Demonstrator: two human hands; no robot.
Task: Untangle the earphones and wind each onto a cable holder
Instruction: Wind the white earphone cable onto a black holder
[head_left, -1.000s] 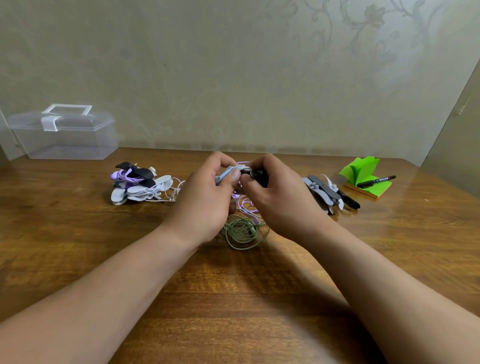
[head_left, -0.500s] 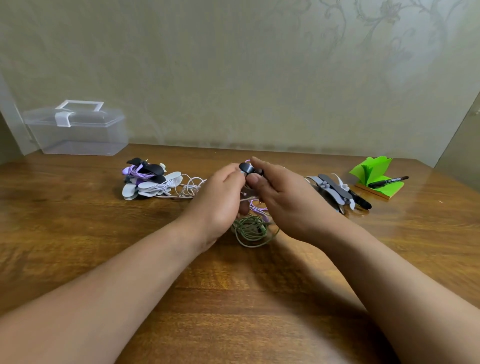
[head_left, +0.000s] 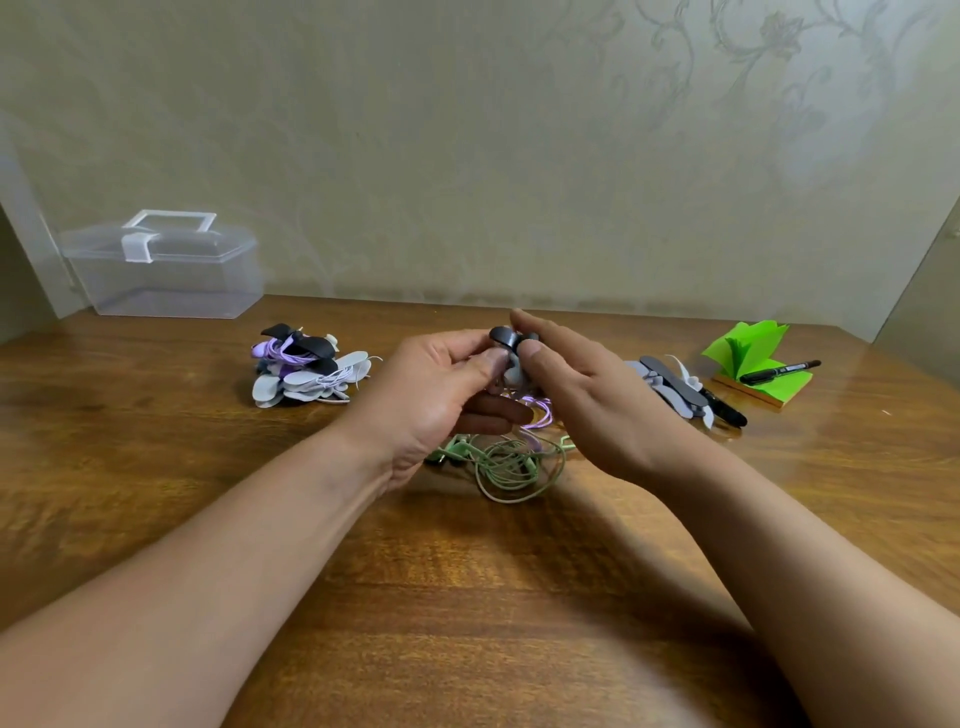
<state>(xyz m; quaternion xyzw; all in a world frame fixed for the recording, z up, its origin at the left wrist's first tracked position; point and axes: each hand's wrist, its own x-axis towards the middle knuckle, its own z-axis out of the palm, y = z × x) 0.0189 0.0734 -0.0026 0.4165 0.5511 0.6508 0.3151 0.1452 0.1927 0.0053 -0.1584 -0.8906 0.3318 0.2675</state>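
Above the middle of the table my left hand (head_left: 441, 400) and my right hand (head_left: 582, 395) both pinch a dark cable holder (head_left: 506, 340) with a pale part below it. A purple earphone cord (head_left: 537, 410) hangs from the holder under my hands. A green earphone (head_left: 511, 465) lies in a loose tangle on the wood just in front of them. At the left lies a pile of wound earphones on holders (head_left: 306, 371), purple and white cords on black and grey holders.
Several spare grey and black cable holders (head_left: 670, 387) lie right of my right hand. Beyond them a green sticky-note pad (head_left: 753, 364) carries a black marker (head_left: 779, 371). A clear plastic box (head_left: 161, 270) with a handle stands at the back left against the wall.
My hands have turned and lifted the holder, so its dark end now shows on top. My left palm has rolled more toward me. The view has shifted a little left.
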